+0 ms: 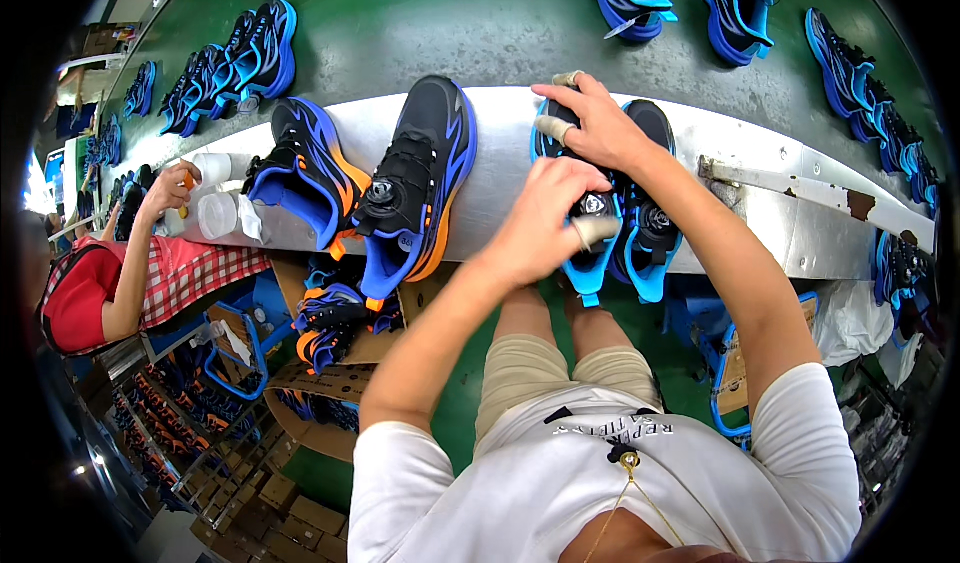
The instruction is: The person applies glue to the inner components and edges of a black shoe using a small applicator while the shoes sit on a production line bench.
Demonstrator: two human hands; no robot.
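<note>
Place: shoe factory | green conveyor belt (400,23) | rows of sneakers (225,68) | metal workbench (500,163)

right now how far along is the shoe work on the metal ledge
Looks done, at a guess: blue shoes lie out on the green belt. In hand: both hands, left and right, on the cyan pair. Probably left: two orange-trimmed shoes waiting untouched.
</note>
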